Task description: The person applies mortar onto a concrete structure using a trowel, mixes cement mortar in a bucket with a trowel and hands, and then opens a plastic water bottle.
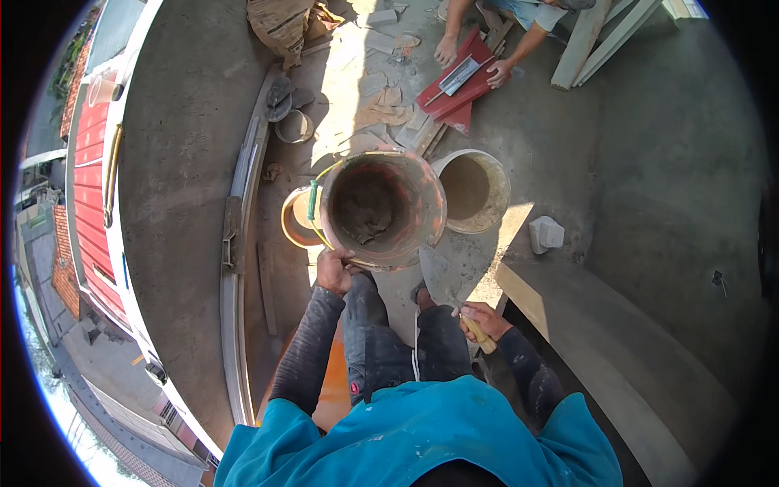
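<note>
A large bucket [428,191] with mortar-smeared walls stands in front of me, some grey mortar [369,207] lying in its bottom. My left hand [333,272] is closed on the near left of its rim. Along its left side hangs a yellow wire handle with a green grip [313,199]. In my right hand [484,318] is a pointed trowel [442,276], held by its wooden handle. The dusty blade points forward, beside the bucket's near right edge. A pale bucket [501,185] of murky liquid stands just to the right.
Left of the large bucket are an orange tub [289,226] and a small pail [294,127]. At the far side, another person's hands [501,73] rest on a red metal sheet [479,55]. Planks [580,45] lean at far right; a low wall [174,203] runs along the left.
</note>
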`<state>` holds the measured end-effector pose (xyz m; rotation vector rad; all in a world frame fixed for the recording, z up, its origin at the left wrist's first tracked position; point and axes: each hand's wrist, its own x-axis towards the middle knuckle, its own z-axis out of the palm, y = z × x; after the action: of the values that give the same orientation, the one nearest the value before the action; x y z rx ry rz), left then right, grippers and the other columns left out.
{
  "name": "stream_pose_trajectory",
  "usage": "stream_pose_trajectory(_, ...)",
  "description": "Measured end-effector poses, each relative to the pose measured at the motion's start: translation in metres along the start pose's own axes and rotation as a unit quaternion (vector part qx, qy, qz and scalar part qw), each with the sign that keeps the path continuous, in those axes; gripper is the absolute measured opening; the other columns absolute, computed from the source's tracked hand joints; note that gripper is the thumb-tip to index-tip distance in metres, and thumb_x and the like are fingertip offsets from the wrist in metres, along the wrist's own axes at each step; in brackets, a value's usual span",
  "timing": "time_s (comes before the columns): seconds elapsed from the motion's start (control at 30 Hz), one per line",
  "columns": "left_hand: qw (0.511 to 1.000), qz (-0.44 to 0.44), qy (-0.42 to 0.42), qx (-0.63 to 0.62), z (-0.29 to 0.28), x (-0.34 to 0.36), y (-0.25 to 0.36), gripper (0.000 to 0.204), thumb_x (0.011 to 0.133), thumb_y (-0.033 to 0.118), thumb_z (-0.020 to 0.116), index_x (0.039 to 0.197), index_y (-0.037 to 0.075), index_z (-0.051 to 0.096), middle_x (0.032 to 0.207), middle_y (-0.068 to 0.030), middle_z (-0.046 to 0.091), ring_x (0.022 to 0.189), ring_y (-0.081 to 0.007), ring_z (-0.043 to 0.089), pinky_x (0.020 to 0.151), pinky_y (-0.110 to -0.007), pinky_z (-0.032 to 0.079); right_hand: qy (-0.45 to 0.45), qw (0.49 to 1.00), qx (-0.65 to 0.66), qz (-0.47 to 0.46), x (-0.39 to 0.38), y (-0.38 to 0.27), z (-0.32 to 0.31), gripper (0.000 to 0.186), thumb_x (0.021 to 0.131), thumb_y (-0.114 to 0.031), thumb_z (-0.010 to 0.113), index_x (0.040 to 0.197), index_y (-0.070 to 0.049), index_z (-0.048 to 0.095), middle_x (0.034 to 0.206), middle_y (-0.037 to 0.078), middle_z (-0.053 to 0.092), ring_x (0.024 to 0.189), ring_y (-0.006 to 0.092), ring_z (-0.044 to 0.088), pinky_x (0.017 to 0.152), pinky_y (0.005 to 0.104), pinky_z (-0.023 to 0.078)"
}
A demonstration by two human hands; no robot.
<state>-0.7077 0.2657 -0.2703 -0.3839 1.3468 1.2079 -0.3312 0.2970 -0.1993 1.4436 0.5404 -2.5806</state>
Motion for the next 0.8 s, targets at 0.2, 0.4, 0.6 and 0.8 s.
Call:
stream_pose_trajectory(0.2, 0.999, 0.001, 0.023, 0.04, -0.021, 0.129, 0.022, 0.019, 0.075, -0.003, 0.051, 0.094, -0.003, 0.052, 0.089, -0.013, 0.059, 0.082, -0.0289, 0.064, 0.069, -0.051, 0.06, 0.254, 0.931, -0.262, 0.002, 0.063, 0.014, -0.018, 0.031, 0.092, -0.03, 0.06, 0.102, -0.001, 0.054, 0.072, 0.01, 0.059, 0.056, 0.0205, 0.06, 0.051, 0.0328, 0.048)
stream_pose_trajectory(0.4, 0.999, -0.036, 0.006, 0.02, -0.026, 0.245, 0.007, 0.021, 0.074, -0.002, 0.052, 0.095, -0.001, 0.053, 0.086, -0.0111, 0.057, 0.076, -0.0243, 0.062, 0.073, -0.049, 0.059, 0.367, 0.757, -0.516, -0.162, 0.259, -0.008, -0.003, 0.04, 0.087, -0.028, 0.063, 0.103, 0.006, 0.049, 0.088, 0.029, 0.06, 0.085, 0.048, 0.058, 0.073, 0.0504, 0.048)
stream_pose_trajectory(0.6, 0.998, -0.025, 0.045, -0.036, -0.028, 0.308, -0.015, 0.028, 0.076, -0.002, 0.052, 0.104, -0.004, 0.053, 0.093, -0.013, 0.061, 0.082, -0.027, 0.064, 0.076, -0.048, 0.059, 0.348, 0.759, -0.537, -0.122, 0.245, 0.011, -0.017, 0.046, 0.088, -0.024, 0.06, 0.113, 0.013, 0.049, 0.098, 0.032, 0.059, 0.093, 0.0472, 0.058, 0.083, 0.0498, 0.047)
stream_pose_trajectory(0.8, 0.995, 0.062, -0.007, 0.082, -0.036, 0.273, 0.023, 0.033, 0.074, -0.003, 0.051, 0.107, -0.004, 0.055, 0.093, -0.0122, 0.064, 0.078, -0.0241, 0.067, 0.074, -0.037, 0.06, 0.301, 0.708, -0.639, -0.008, 0.287, -0.172, -0.008, 0.036, 0.092, -0.028, 0.054, 0.101, 0.007, 0.054, 0.086, 0.027, 0.061, 0.078, 0.0416, 0.063, 0.073, 0.0477, 0.051)
